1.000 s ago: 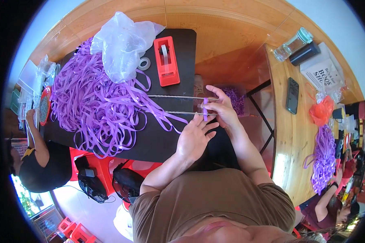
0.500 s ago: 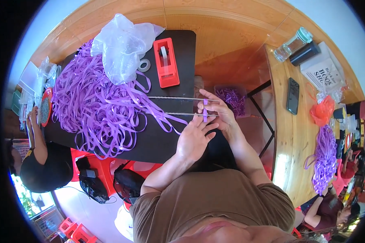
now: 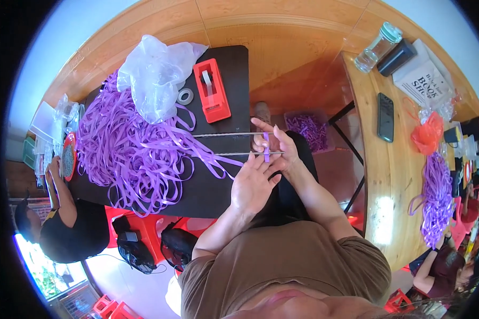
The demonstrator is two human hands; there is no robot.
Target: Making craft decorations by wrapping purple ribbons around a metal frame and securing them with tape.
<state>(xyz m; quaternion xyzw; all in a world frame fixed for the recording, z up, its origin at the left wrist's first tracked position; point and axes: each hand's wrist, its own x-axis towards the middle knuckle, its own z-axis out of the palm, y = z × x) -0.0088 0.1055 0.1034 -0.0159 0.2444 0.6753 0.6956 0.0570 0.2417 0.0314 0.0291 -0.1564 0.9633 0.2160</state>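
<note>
Two metal rods [image 3: 231, 143] cross the purple ribbon strip [image 3: 266, 147] pinched in the right hand [image 3: 275, 149] grip.

Single view: head-worn fisheye, looks steeply down over the wearer's chest. Close on both hands at frame centre, left hand [image 3: 253, 183], right hand [image 3: 279, 149]. Black table [image 3: 218, 186] spans centre-left; wooden bench [image 3: 388, 175] curves along the right rim. Straight edges bow near the border; dark corners outside the lens circle.

Purple ribbon [image 3: 138, 154], red tape dispenser [image 3: 212, 90], black table [image 3: 234, 69], orange bag [image 3: 427, 133]
</note>
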